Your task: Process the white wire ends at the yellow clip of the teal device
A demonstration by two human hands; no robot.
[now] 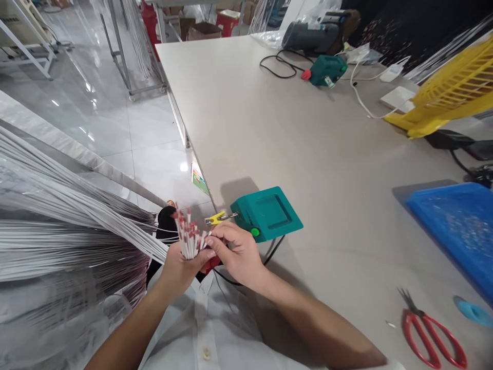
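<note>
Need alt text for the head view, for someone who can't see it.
A person's left hand grips a bundle of white strands with reddish tips, while the right hand pinches at the bundle's edge. Just beyond, a green device with a yellow clip sits near the edge of a pale table; red-handled scissors and a blue tray lie to the right.

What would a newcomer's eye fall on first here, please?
Most likely the red-tipped white wires bunched in the left hand, with the right hand at their edge. Next might come the teal device on the table just beyond the hands, and the yellow fan at the upper right.
</note>
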